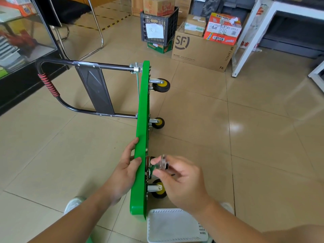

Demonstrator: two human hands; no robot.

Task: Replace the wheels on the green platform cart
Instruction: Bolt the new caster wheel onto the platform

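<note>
cart: green plastic platform cart [142, 109], standing on its long edge on the beige tiled floor [245, 137], centre of the frame, deck running from bottom centre towards the top.
handle: black tubular handle with red-striped grip [50, 85], lying out flat at left of the deck.
wheels: three black casters with yellow hubs on the deck's right face: far [162, 85], middle [158, 123], near [159, 189].
left hand: left hand [127, 170], lower centre, thumb and fingers wrapped around the deck's upper edge.
right hand: right hand [180, 179], lower centre right, fingertips pinching a small silvery part [163, 163] against the deck's underside just above the near caster; blurred, kind not readable.
basket: white perforated plastic basket [175, 225], bottom centre, just beside the cart's near end.
background: brown cardboard box printed "sf" [201, 51] and black slatted crate [158, 27], top centre.
</note>
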